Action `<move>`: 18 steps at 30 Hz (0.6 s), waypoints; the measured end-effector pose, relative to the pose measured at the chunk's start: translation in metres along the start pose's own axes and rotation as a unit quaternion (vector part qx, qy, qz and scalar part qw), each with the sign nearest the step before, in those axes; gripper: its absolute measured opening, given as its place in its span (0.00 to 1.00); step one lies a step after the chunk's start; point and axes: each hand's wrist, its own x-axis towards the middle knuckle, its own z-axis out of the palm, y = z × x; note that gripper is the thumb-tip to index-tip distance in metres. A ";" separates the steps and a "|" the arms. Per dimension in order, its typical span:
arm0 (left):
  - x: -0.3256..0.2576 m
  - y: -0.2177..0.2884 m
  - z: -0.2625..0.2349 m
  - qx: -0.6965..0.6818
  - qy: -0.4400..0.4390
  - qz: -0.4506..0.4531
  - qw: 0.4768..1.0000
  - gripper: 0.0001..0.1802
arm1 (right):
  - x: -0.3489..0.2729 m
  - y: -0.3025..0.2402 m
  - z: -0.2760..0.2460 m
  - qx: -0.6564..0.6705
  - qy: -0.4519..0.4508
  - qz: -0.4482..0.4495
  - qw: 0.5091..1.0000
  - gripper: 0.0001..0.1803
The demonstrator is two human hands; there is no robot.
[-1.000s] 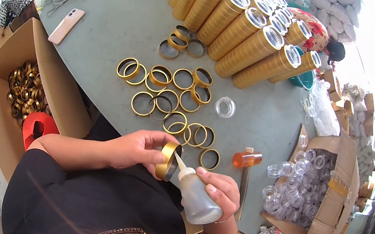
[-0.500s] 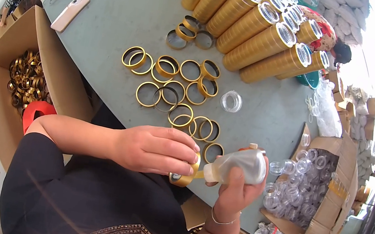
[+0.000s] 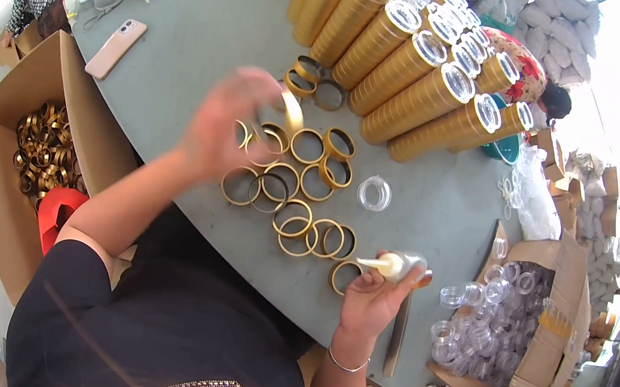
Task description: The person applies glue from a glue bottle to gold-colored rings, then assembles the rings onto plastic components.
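Note:
My left hand, smeared by motion, is over the loose rings in the middle of the table with a gold ring at its fingers. My right hand is closed around a squeeze bottle with a pointed white nozzle aimed left. Under and beside my left hand lie several gold rings, some overlapping. Just beyond it, a small group of rings with clear discs sits on the table. A clear round plastic lid lies right of the loose rings.
Tall gold stacks topped with clear lids stand at the far right of the grey table. A carton of clear lids is at right; a carton of gold rings is at left. A phone lies far left. Two people are beyond.
My left hand has moved up and away from the bottle, taking the gold ring over the table. My right hand has lowered slightly, and the bottle's nozzle now points left, clear of the ring.

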 end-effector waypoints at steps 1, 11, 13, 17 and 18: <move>0.014 -0.037 -0.006 0.148 0.029 -0.012 0.988 0.38 | 0.001 -0.004 -0.005 0.007 0.011 -0.028 1.000 0.24; 0.078 -0.120 0.049 0.290 -0.201 -0.204 0.913 0.54 | 0.005 -0.010 0.000 0.019 0.029 -0.091 0.995 0.26; 0.091 -0.117 0.074 0.299 -0.228 -0.221 0.900 0.53 | 0.006 -0.009 0.003 0.034 0.001 -0.067 0.997 0.29; 0.107 -0.114 0.066 0.288 -0.328 -0.302 0.847 0.44 | 0.001 -0.011 -0.001 0.039 -0.062 -0.066 0.995 0.31; 0.103 -0.110 0.059 0.286 -0.332 -0.300 0.847 0.44 | 0.000 -0.014 -0.005 0.030 -0.091 -0.089 0.991 0.32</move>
